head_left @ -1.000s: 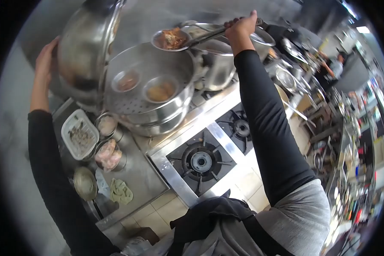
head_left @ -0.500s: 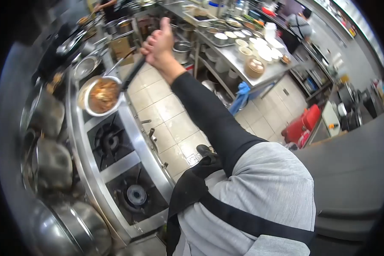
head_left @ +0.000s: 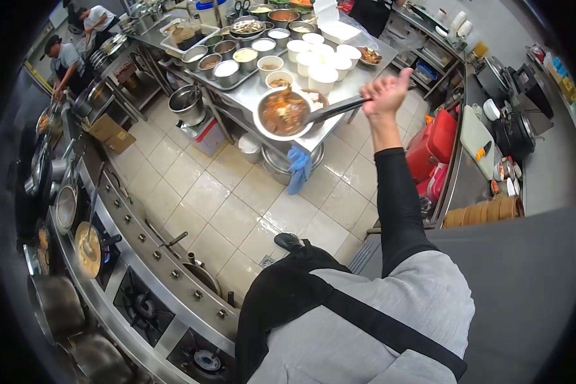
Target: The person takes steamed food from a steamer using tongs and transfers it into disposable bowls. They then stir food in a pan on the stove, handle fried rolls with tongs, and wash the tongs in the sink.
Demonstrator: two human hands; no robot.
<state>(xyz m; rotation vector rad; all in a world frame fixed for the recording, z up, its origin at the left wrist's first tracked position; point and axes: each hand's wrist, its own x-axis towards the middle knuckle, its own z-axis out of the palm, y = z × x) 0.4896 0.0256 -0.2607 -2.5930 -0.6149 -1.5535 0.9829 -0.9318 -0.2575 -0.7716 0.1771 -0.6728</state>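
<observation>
My right hand [head_left: 386, 96] is closed around the black handle of a tool [head_left: 339, 111], its thumb pointing up. At the tool's far end is a round bowl [head_left: 260, 121] of reddish-brown food [head_left: 284, 114], held over the near corner of a steel table [head_left: 237, 101]. How the tool grips the bowl is hard to make out. Behind the bowl, partly covered by it, are a small tub of food [head_left: 280, 79] and several white cups [head_left: 323, 75]. My left hand is out of the frame.
A stove [head_left: 127, 256] with a pan [head_left: 88, 251] curves along the left. A blue cloth [head_left: 299, 168] hangs from the table corner. A red container [head_left: 434, 146] and bamboo steamers [head_left: 486, 212] are at the right. Two people work at the upper left; another stands at the top.
The view has turned right, from the steamer pot and stove to the steel table. My right hand has carried the bowl over there. My left hand, earlier at the large lid, has left the view.
</observation>
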